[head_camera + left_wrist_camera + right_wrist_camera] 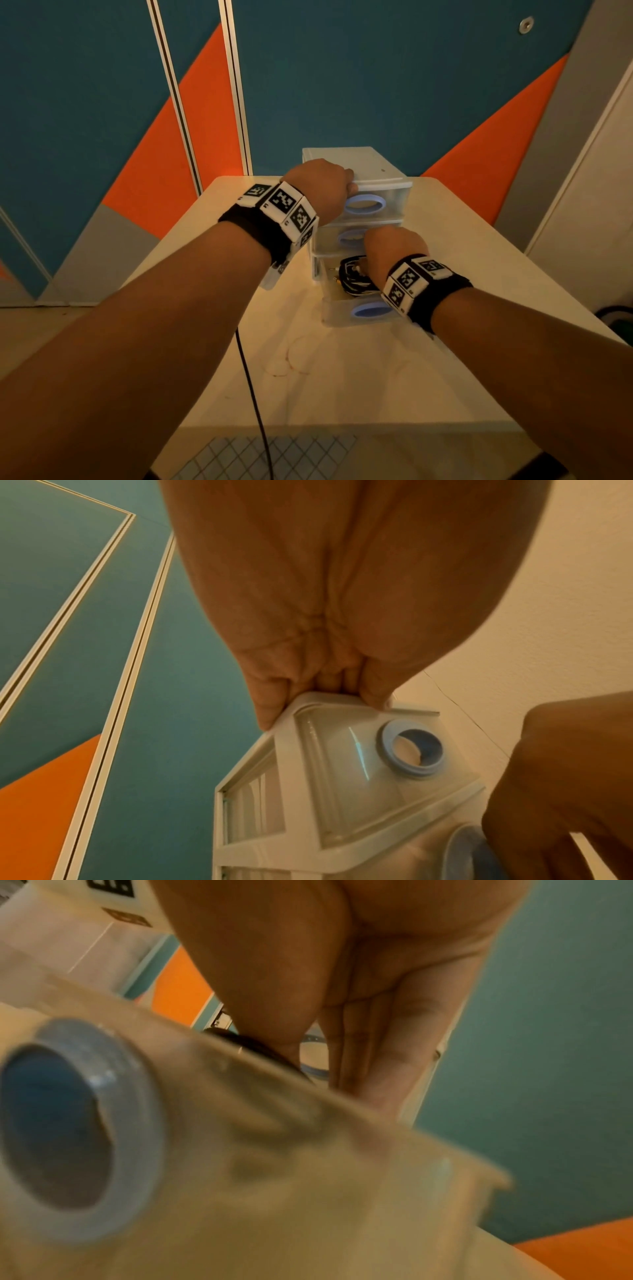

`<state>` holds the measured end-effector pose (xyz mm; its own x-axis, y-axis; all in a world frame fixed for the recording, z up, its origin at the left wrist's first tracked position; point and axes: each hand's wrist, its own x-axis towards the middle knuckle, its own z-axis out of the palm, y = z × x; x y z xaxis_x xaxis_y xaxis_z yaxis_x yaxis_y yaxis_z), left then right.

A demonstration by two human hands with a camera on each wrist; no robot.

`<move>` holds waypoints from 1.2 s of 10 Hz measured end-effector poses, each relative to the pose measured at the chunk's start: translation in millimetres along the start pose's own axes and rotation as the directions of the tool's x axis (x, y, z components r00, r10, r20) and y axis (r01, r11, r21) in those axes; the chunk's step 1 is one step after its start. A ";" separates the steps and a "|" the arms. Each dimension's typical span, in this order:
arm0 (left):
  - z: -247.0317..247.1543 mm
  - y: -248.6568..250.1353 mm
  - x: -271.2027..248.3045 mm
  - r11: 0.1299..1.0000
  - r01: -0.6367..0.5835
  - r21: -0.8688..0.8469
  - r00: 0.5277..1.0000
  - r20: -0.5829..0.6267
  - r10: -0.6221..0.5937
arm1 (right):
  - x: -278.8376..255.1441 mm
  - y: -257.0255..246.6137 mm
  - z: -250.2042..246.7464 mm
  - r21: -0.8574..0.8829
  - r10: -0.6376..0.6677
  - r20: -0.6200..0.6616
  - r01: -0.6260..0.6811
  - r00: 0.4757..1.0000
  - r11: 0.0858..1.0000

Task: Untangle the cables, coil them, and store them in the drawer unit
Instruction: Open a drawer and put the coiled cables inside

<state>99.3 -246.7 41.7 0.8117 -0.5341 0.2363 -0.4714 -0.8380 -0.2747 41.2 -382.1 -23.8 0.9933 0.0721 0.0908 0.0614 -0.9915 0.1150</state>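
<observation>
A clear plastic drawer unit (pixel 380 164) with three drawers and blue ring handles stands at the far end of the table. My left hand (pixel 339 186) grips its top front-left corner (pixel 318 699), fingers curled over the edge. The bottom drawer (pixel 342 320) is pulled out. A coil of black and white cables (pixel 352 274) lies inside it. My right hand (pixel 394 253) reaches down into that drawer onto the coil. In the right wrist view its fingers (pixel 363 1056) point straight down beside a black cable (pixel 240 1039), behind the blurred drawer front (pixel 291 1177).
The light table (pixel 376 377) carries faint reddish ring stains near the middle. A thin black cord (pixel 253 394) runs off its front edge toward the tiled floor. A teal and orange wall stands right behind the unit. The two upper drawers are pushed in.
</observation>
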 end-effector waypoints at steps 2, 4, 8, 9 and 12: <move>-1.4 1.8 -1.3 1.000 -0.001 0.000 1.000 -0.011 0.001 | -15.9 -10.7 1.6 -0.058 -0.192 0.092 0.198 0.977 0.978; -2.6 1.5 -1.8 1.000 0.012 -0.027 1.000 0.001 -0.012 | -33.4 -29.4 5.1 -0.173 -0.283 0.358 0.361 0.890 0.916; -5.7 3.2 -7.5 0.999 0.024 -0.024 1.000 0.010 -0.023 | -8.8 -24.9 19.9 -0.007 -0.157 0.287 0.166 0.945 0.986; -6.1 3.1 -8.5 0.999 0.030 -0.021 1.000 0.005 -0.029 | -5.8 -21.4 20.9 0.060 -0.071 0.265 0.057 0.962 0.997; -7.1 0.2 -11.1 0.997 0.029 -0.076 0.999 0.041 -0.026 | -20.4 -19.1 25.2 0.217 -0.051 0.180 0.011 0.982 0.976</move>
<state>87.7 -241.7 45.7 0.8371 -0.5075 0.2044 -0.4728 -0.8590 -0.1964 22.3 -367.4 -52.7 0.9903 0.1020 -0.0945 0.0923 -0.9905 -0.1018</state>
